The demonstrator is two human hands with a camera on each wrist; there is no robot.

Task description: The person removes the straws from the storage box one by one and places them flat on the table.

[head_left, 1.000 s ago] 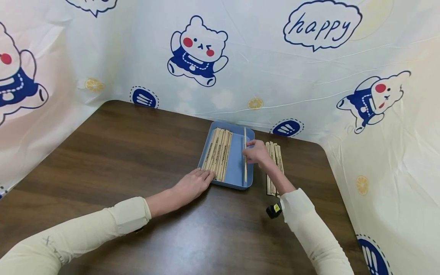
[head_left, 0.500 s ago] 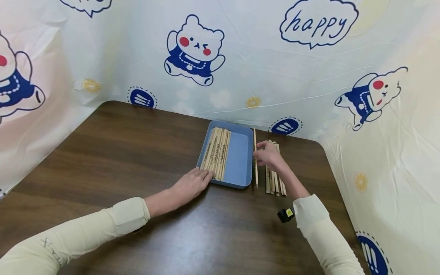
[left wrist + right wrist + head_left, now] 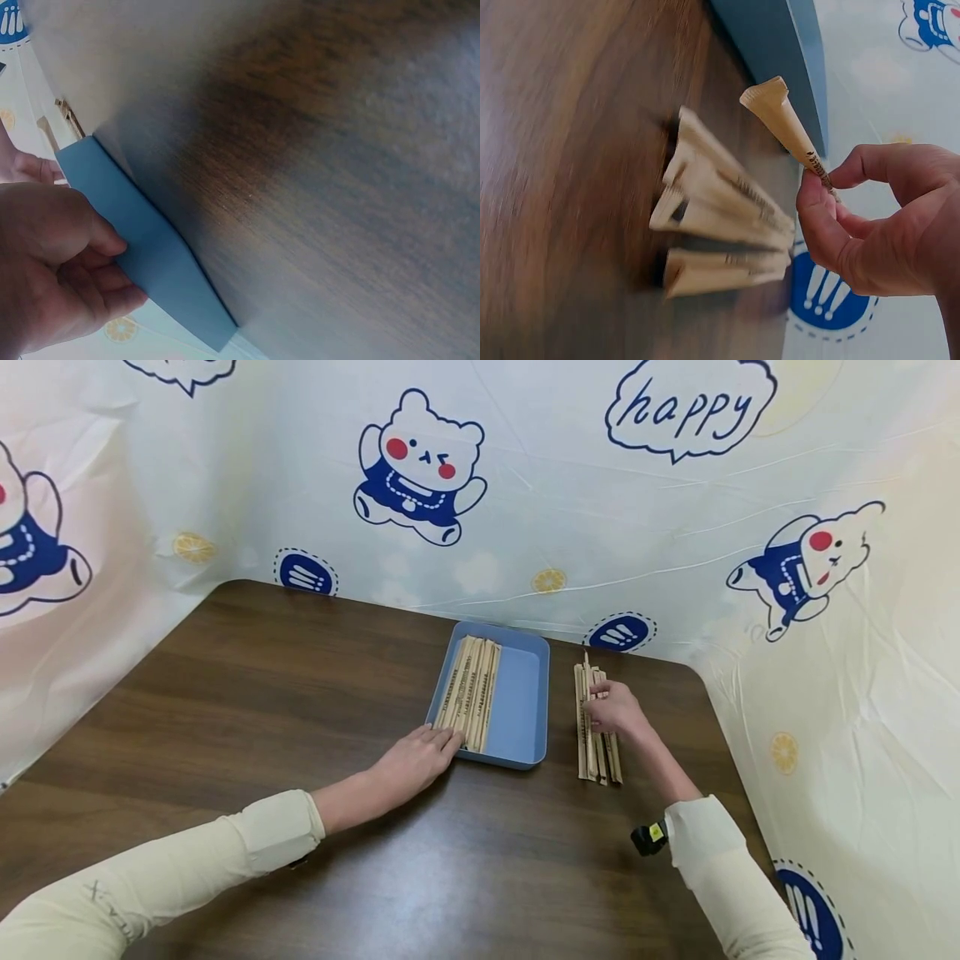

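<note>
A blue tray [image 3: 522, 706] stands toward the back of the table, its left half lined with several paper-wrapped chopsticks [image 3: 471, 689] lying side by side. At its near left corner, my left hand [image 3: 408, 762] grips the tray's rim between thumb and fingers. My right hand [image 3: 618, 708] pinches one paper-wrapped chopsticks packet [image 3: 784, 124] between thumb and fingertips; the crimped end points away from the hand in the right wrist view. Beneath it, to the right of the tray, lies a loose bunch of similar packets [image 3: 727, 199], partly hidden by the hand in the head view.
The brown wooden table [image 3: 360, 693] backs onto a printed cloth [image 3: 525, 485], which also borders both sides. A black wrist camera [image 3: 648, 837] sits at the right sleeve's cuff.
My right hand has moved right, from over the tray's right side to above the loose bunch, with the chopsticks packet still in its fingers. The left hand stays on the tray.
</note>
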